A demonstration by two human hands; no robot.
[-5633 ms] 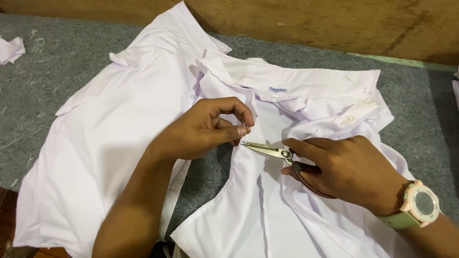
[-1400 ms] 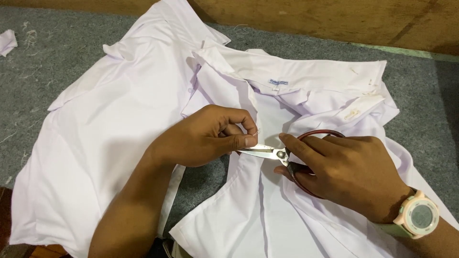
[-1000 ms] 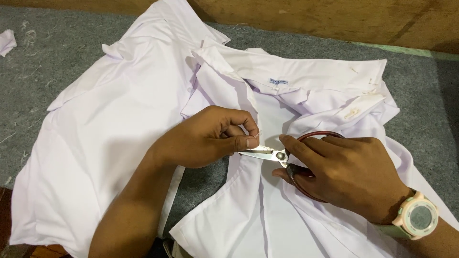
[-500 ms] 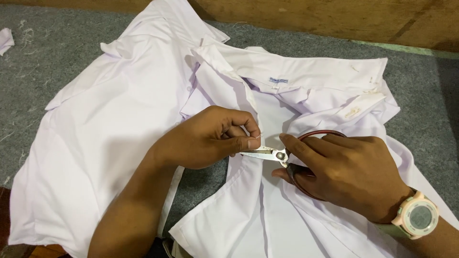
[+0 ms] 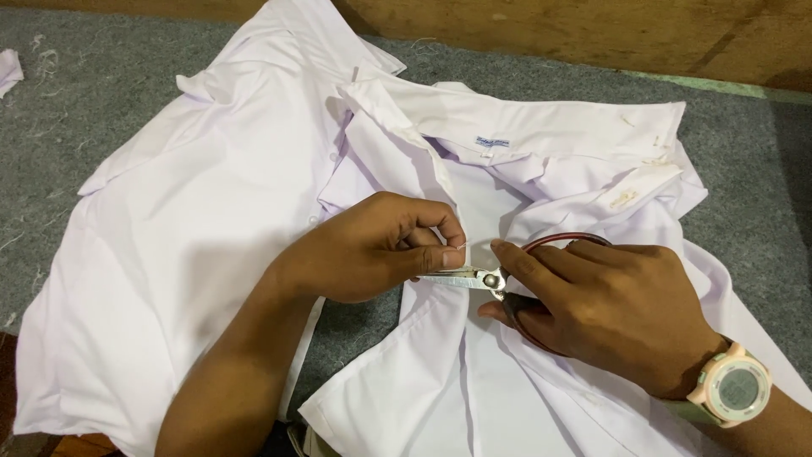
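Observation:
A pale lilac shirt (image 5: 194, 228) lies spread open on the grey felt surface (image 5: 76, 110), collar at the top. My left hand (image 5: 372, 250) pinches the shirt's front placket edge between thumb and fingers. My right hand (image 5: 605, 309) grips a pair of scissors (image 5: 474, 277) with dark red handles; the blades point left and reach right under my left thumb at the pinched fabric. A watch with a pale strap (image 5: 732, 389) sits on my right wrist.
A wooden board (image 5: 592, 34) runs along the far edge of the grey surface. A scrap of white cloth (image 5: 8, 68) lies at the far left. Loose threads dot the felt.
The scissor blades have slid left, closer under my left thumb. My left hand has kept its pinch on the fabric; the shirt lies as before.

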